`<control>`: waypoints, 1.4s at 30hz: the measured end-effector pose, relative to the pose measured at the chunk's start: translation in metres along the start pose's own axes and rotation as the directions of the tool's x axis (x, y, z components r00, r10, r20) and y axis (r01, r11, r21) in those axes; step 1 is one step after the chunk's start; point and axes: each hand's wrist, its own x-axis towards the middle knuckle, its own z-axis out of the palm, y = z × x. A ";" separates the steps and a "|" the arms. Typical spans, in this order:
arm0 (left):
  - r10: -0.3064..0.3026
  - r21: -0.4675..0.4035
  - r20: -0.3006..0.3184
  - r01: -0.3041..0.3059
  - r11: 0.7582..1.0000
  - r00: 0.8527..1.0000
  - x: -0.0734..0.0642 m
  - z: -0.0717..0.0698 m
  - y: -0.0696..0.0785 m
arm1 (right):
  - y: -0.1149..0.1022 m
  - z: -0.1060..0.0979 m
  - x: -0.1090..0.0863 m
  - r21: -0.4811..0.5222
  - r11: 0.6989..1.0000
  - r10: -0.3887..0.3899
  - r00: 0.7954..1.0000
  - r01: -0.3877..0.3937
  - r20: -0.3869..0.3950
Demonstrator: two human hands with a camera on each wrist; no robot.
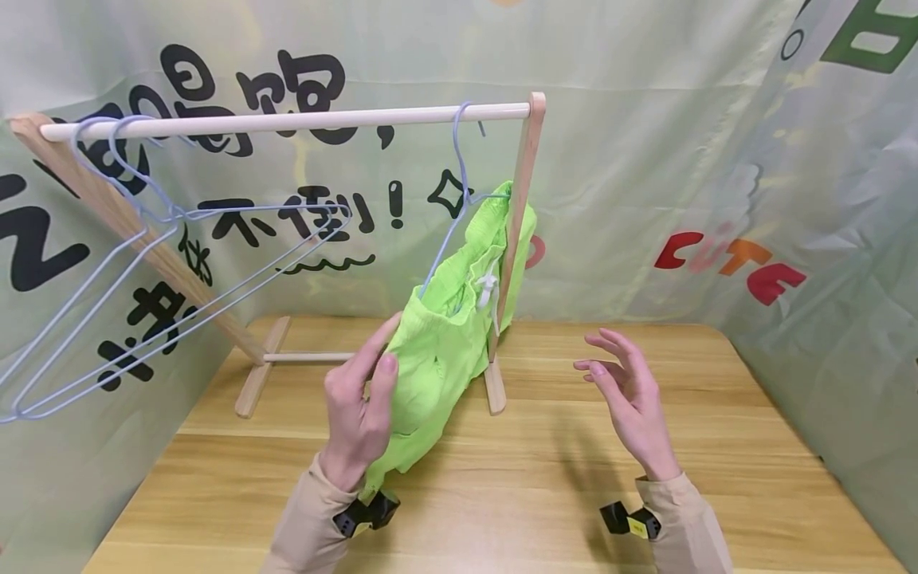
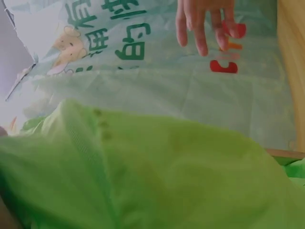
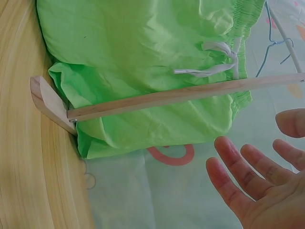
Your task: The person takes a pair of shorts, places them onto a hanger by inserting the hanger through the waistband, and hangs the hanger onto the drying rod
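Note:
Green shorts (image 1: 430, 359) with a white drawstring (image 3: 221, 62) hang from a blue wire hanger (image 1: 461, 167) near the right end of the rack. The near corner of the waistband is gripped by my left hand (image 1: 362, 406), with the thumb on the near side and the other fingers partly hidden by the cloth. Green fabric (image 2: 167, 176) fills the lower part of the left wrist view. My right hand (image 1: 631, 399) is raised to the right of the rack, apart from the shorts, its fingers loosely bent and holding nothing.
The wooden rack's white rail (image 1: 287, 121) runs across the back. Two more blue hangers (image 1: 172, 215) hang at its left end and jut toward me. The rack's right post (image 3: 181, 95) crosses the shorts. Beneath is a wooden table (image 1: 502, 494), with a printed curtain (image 1: 645, 159) behind.

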 end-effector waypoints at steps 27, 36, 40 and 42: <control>-0.049 -0.252 0.308 0.131 0.959 0.950 -0.009 -0.034 -0.015 | 0.002 0.001 -0.001 -0.033 0.999 0.028 1.000 -0.028 0.012; -0.009 -0.247 0.236 0.069 0.966 0.972 -0.009 -0.040 -0.021 | 0.002 0.000 -0.001 -0.050 0.998 0.043 0.999 -0.042 0.013; -0.013 -0.239 0.249 0.074 0.968 0.968 -0.008 -0.041 -0.021 | 0.003 0.000 0.000 -0.046 0.998 0.037 0.999 -0.037 0.014; -0.015 -0.234 0.253 0.076 0.969 0.967 -0.008 -0.042 -0.021 | 0.003 0.000 0.000 -0.045 0.998 0.034 0.999 -0.033 0.014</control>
